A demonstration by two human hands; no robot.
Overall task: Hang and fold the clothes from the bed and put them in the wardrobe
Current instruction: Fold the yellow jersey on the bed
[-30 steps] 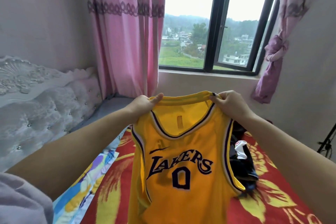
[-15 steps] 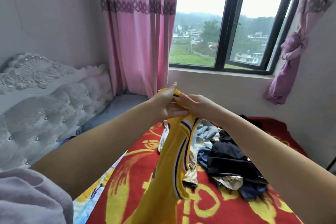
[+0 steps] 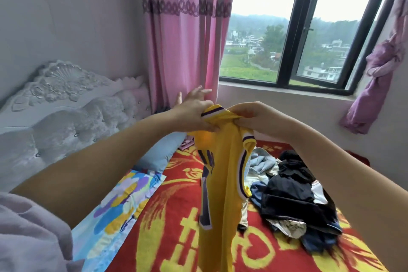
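A yellow basketball jersey (image 3: 223, 174) with purple and white trim hangs folded lengthwise in front of me above the bed. My right hand (image 3: 254, 117) grips its gathered shoulder straps at the top. My left hand (image 3: 194, 112) touches the same bunch from the left, with its fingers spread and lifted toward the curtain. A pile of dark and light clothes (image 3: 293, 196) lies on the red and yellow blanket (image 3: 176, 238) to the right of the jersey.
A white tufted headboard (image 3: 57, 115) stands at the left. A blue pillow (image 3: 163, 154) and a flowered sheet (image 3: 119, 207) lie beside the blanket. Pink curtains (image 3: 185, 35) and a window (image 3: 287, 28) fill the far wall. A grey sleeve (image 3: 26, 236) shows at bottom left.
The jersey was held spread by both shoulders, then brought together and folded lengthwise. Now the left hand's fingers have opened and lifted while the right hand keeps the bunched straps.
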